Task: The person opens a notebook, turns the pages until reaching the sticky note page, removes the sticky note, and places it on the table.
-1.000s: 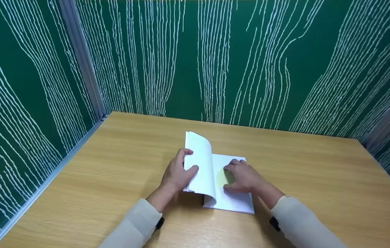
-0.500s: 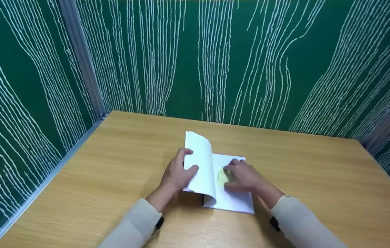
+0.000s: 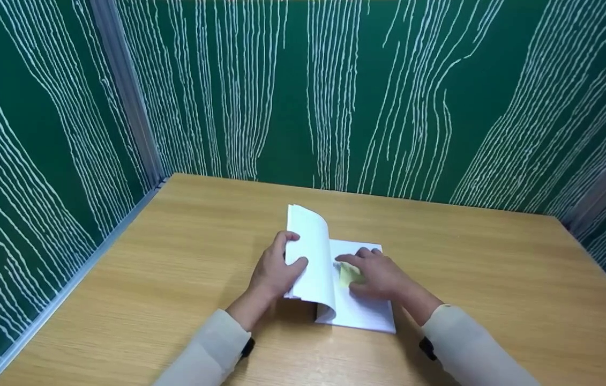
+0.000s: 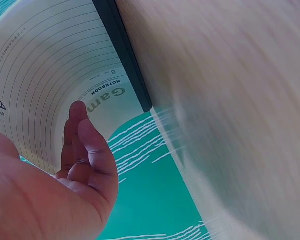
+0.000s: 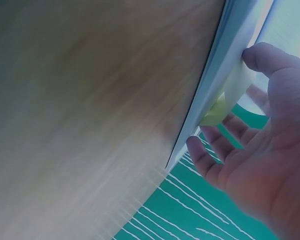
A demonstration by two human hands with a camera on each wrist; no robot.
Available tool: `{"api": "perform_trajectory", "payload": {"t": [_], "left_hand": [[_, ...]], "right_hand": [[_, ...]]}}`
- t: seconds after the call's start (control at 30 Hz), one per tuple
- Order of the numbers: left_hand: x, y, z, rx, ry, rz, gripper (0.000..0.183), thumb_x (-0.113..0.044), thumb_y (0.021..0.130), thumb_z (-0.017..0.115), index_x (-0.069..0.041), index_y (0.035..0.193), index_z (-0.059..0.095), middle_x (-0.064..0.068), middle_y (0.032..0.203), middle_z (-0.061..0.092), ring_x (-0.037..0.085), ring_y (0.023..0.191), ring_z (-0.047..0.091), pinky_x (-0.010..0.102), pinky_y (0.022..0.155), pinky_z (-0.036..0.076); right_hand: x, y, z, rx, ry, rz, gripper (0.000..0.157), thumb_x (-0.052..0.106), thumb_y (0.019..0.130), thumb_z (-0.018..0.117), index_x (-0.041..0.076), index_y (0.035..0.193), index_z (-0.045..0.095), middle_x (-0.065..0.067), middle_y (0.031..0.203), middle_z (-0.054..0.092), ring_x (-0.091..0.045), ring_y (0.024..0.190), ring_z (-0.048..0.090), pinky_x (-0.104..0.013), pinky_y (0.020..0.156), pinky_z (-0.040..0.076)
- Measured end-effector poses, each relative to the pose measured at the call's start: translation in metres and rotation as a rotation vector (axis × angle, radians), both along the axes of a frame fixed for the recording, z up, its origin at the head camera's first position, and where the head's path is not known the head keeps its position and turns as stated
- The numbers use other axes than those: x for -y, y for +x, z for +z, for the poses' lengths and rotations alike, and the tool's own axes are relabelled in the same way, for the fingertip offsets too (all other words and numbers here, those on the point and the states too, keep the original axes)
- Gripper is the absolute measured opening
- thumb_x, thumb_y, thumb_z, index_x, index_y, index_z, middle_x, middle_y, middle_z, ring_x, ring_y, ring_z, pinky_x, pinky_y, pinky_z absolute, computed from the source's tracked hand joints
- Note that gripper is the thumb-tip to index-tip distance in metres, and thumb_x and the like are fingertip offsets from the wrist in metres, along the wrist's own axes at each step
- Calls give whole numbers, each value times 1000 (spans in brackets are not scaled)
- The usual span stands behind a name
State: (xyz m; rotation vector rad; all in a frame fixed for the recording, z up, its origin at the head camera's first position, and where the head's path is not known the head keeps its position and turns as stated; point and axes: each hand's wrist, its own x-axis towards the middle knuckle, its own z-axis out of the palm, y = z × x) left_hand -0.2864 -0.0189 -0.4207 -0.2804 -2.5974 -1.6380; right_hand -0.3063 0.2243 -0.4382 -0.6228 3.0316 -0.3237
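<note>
An open notebook point(image 3: 361, 313) lies on the table, its left pages point(image 3: 311, 252) raised and curving over. My left hand point(image 3: 275, 271) grips those pages at their outer edge, thumb on the white face and fingers behind. In the left wrist view the lined cover point(image 4: 92, 55) reads "NOTEBOOK", with a black spine strip point(image 4: 125, 55). A pale yellow sticky note point(image 3: 349, 275) is on the right page, near the fold. My right hand point(image 3: 380, 276) rests over it, index finger stretched past its top edge and thumb at its lower side. The right wrist view has the note point(image 5: 215, 111) with a curled edge.
The wooden table point(image 3: 185, 236) reaches to a green wall point(image 3: 292, 107) with wavy white lines. Grey posts point(image 3: 126, 86) stand at the corners. A dark band point(image 3: 248, 347) shows under the left sleeve and another point(image 3: 427, 348) under the right.
My right index finger has stretched left toward the fold, above the sticky note. The yellow note shows smaller and more squared than one second ago. My left hand and the raised pages stay put.
</note>
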Motion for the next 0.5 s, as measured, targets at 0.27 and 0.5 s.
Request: {"api": "perform_trajectory", "payload": {"t": [0.27,0.5], "left_hand": [[1,-1,0,-2,-9,0,46,-28,88,65,-24,130,45,7,137,51,23,112,54,42,93,44],[2,-3,-3,-69,-30,-7,45,-26,86,63,-20,127,48,9,122,60,21,99,58,39,81,45]], "right_hand": [[0,1,-1,-16,13,5,49,29,81,71,32,128,59,-6,122,56,-27,104,51,-47,87,45],[-2,0,-2,-22,-27,38,54,36,74,76,27,126,60,-8,120,57,-29,102,51,-47,86,46]]}}
